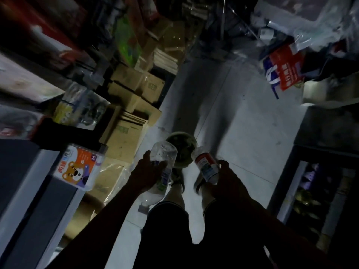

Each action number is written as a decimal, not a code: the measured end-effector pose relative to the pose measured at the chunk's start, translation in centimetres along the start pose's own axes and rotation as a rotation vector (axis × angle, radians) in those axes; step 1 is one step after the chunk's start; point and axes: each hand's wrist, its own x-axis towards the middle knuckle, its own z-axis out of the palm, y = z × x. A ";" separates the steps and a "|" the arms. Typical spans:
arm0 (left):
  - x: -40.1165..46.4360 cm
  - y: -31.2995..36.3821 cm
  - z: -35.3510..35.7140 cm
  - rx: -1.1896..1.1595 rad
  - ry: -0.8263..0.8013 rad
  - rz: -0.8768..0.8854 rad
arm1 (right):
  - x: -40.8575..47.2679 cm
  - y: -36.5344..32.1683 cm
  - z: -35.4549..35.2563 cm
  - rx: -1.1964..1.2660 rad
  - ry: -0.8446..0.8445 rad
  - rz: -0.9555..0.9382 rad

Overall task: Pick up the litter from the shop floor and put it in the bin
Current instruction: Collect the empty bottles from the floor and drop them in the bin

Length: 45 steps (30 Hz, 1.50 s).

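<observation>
Tissue pack (78, 167): white wrapper with an orange panel and a cartoon bear, resting on a grey ledge at the left, tilted.
Cardboard boxes (124, 121): brown cartons stacked along the left side of the aisle, some under clear film; what is in them cannot be told.
Left hand (147, 171): dark in the dim light, fingers curled around the middle of the large bottle, gripping it.
Large bottle (162, 169): clear plastic with a pale label bearing blue and green print, base pointing away from the person and toward the bin, neck end down near the shorts; it looks empty.
Bin (182, 150): small round pail with a pale rim standing on the light tiled floor (242, 123), just beyond both hands and between the two bottles; its inside is dark and the contents cannot be made out.
Small bottle (206, 166): clear plastic with a red and white label, tilted with its base at the right edge of the bin rim.
Right hand (227, 177): closed around the lower part of the small bottle, thumb up beside the label.
Legs: dark shorts and sandalled feet on the tiles, directly under the hands.
Plastic bags (285, 68): heaped at the upper right, one red, white and blue; contents unclear.
</observation>
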 end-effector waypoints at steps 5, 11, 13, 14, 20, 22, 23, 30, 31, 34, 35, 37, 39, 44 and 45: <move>9.2 -1.5 5.2 -0.132 -0.095 -0.221 | 9.8 1.0 4.8 -0.028 -0.222 -0.007; 20.9 -3.0 13.2 -0.019 -0.153 -0.392 | 21.8 2.9 12.6 -0.142 -0.317 -0.112; 24.7 -3.1 15.5 0.024 -0.147 -0.406 | 25.4 3.4 15.3 -0.195 -0.341 -0.143; 26.6 -3.4 16.5 0.047 -0.150 -0.396 | 27.1 3.6 16.5 -0.207 -0.348 -0.148; 35.5 -5.3 20.0 0.421 -0.111 -0.275 | 34.4 4.5 22.5 -0.241 -0.330 -0.220; 37.0 -5.7 20.7 0.517 -0.090 -0.251 | 35.7 4.7 24.2 -0.208 -0.357 -0.216; 37.5 -5.9 20.9 0.548 -0.073 -0.228 | 36.2 4.9 24.9 -0.209 -0.364 -0.235; 36.0 -6.6 20.4 0.676 0.078 -0.072 | 34.1 6.3 24.6 -0.207 -0.352 -0.261; 35.2 -6.5 20.0 0.697 0.102 -0.060 | 33.5 6.3 23.9 -0.223 -0.358 -0.251; 32.7 -5.9 18.8 0.760 0.106 -0.044 | 31.9 6.1 21.8 -0.277 -0.371 -0.222; 31.9 -5.5 18.4 0.742 0.095 -0.066 | 31.5 6.0 21.0 -0.287 -0.374 -0.221; 30.0 -4.6 17.5 0.702 0.100 -0.083 | 30.5 5.6 19.4 -0.286 -0.381 -0.222; 27.7 -3.6 16.6 0.702 0.128 -0.060 | 29.3 5.1 17.4 -0.268 -0.386 -0.215; 21.5 0.4 13.9 0.613 0.127 -0.075 | 25.5 3.3 11.4 -0.257 -0.376 -0.248; 20.1 1.4 13.3 0.595 0.132 -0.073 | 24.6 2.7 10.0 -0.249 -0.372 -0.255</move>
